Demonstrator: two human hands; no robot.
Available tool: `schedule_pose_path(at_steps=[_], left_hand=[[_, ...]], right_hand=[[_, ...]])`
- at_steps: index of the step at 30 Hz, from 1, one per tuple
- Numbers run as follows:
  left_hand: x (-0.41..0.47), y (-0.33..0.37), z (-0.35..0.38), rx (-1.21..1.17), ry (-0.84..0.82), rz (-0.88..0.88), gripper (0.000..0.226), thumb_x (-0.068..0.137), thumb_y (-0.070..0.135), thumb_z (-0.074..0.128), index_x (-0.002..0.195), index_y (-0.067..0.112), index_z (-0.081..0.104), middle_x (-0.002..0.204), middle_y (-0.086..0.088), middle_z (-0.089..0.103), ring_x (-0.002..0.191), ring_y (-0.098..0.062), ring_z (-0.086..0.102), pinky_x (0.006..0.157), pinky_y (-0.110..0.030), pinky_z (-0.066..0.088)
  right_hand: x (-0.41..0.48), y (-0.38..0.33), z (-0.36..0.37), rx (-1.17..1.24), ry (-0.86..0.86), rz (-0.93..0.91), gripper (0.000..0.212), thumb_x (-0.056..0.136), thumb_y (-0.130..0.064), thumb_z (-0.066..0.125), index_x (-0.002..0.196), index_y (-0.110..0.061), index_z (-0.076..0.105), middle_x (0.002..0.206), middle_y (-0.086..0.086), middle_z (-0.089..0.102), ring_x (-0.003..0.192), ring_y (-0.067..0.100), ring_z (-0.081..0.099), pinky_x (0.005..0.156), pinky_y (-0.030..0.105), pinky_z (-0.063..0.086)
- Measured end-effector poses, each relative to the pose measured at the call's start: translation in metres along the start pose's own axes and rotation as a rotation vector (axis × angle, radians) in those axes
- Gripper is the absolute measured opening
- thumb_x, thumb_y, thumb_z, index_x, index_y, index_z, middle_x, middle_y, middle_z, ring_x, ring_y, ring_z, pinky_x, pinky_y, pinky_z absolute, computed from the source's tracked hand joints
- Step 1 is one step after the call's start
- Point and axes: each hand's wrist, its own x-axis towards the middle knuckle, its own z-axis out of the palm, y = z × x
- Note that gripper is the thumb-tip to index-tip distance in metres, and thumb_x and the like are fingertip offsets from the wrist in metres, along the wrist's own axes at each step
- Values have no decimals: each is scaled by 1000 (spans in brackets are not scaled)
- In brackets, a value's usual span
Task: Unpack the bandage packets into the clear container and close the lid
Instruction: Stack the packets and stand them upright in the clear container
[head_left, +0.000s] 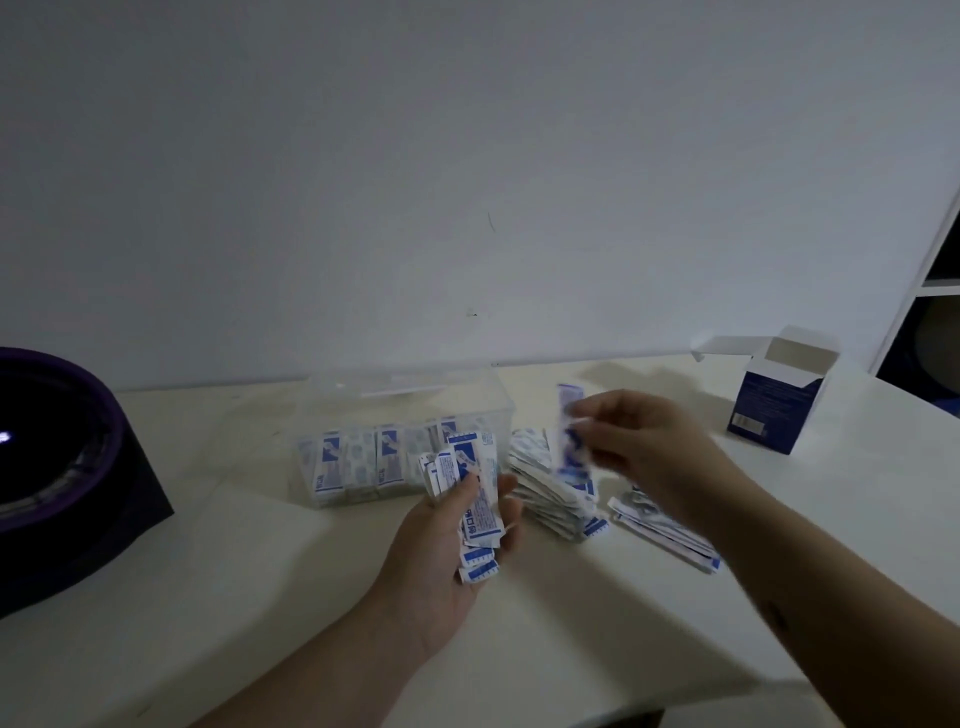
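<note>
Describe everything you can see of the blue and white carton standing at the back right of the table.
The carton is a small upright box, seemingly cardboard, dark blue outside and white inside. Its top is open, the lid flap sticking out to the left. A pale printed label sits low on one blue face. Its contents are hidden. It stands on the table near the back right edge; nothing else touches it.

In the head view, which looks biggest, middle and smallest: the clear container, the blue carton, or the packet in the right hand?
1. clear container
2. blue carton, though it stands farther back
3. packet in the right hand, blurred, nearer the camera
</note>
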Motion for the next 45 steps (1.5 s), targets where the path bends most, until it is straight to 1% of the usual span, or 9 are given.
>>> schedule_pose_path(at_steps=[3, 8, 13, 18, 23, 28, 32, 37, 45], left_hand=[[-3, -1, 1, 80, -24, 4, 23, 95, 20, 46, 98, 12, 68, 76, -7, 72, 60, -14, 67, 56, -28, 55], [-5, 1, 2, 11, -64, -81, 47, 95, 47, 39, 118, 14, 63, 108, -12, 71, 97, -25, 67, 71, -35, 58], [-6, 1, 3, 59, -115, -16, 34, 87, 35, 52, 104, 9, 67, 92, -13, 72, 77, -22, 71, 64, -32, 59], [-8, 0, 2, 89, -119, -10, 18, 89, 23, 53, 95, 11, 65, 70, -6, 68, 54, -14, 63, 50, -27, 53], [-14, 0, 7, 129, -161, -16, 24, 81, 21, 56, 100, 8, 62, 65, -7, 65, 50, -15, 60, 46, -25, 51], [-16, -1, 7, 93, -171, -84, 19, 93, 15, 50, 107, 7, 59, 68, -7, 65, 47, -12, 54, 45, -24, 48], [-14, -1, 7, 39, -156, -90, 22, 84, 16, 56, 105, 9, 59, 85, -13, 61, 41, -8, 44, 41, -23, 46], [-8, 4, 4, 3, -90, -85, 18, 93, 15, 48, 106, 11, 60, 82, -13, 71, 36, -6, 40, 40, -18, 42], [5, 12, -5, -30, 165, 44, 17, 96, 15, 48, 91, 13, 64, 56, 0, 61, 34, -7, 37, 37, -18, 39]], right_hand=[[-19, 3, 41, -107, -128, -33, 13, 81, 0, 68, 77, -13, 65, 75, 11, 69, 63, 17, 64, 65, 26, 56], [-24, 19, 68, -560, -7, -243, 20, 79, -19, 70, 74, -31, 55, 72, -10, 64, 62, -1, 55, 60, 13, 47], [-22, 22, 66, -658, 5, -325, 16, 77, -21, 70, 79, -29, 57, 72, -15, 60, 64, -5, 54, 56, 11, 40], [-11, 14, 45, -262, 53, -83, 19, 82, -25, 69, 100, -23, 65, 91, -3, 63, 67, 7, 57, 61, 24, 47], [-10, 11, 43, 24, -128, 102, 17, 84, -10, 67, 67, -8, 65, 65, 11, 67, 55, 20, 65, 60, 30, 55], [-9, 7, 46, -39, -174, 99, 18, 78, -4, 72, 69, -1, 56, 65, 12, 68, 56, 18, 68, 51, 22, 54], [-3, 7, 37, -2, -205, 126, 21, 70, -23, 76, 64, -8, 62, 58, 7, 57, 55, 20, 51, 59, 26, 50], [23, -23, 18, 52, 24, -52, 9, 79, -12, 69, 72, -8, 64, 58, 3, 59, 54, 12, 50, 57, 22, 44], [95, -67, 54, -660, -60, -301, 10, 89, -7, 57, 94, -13, 63, 73, 0, 67, 60, 7, 62, 60, 26, 52]])
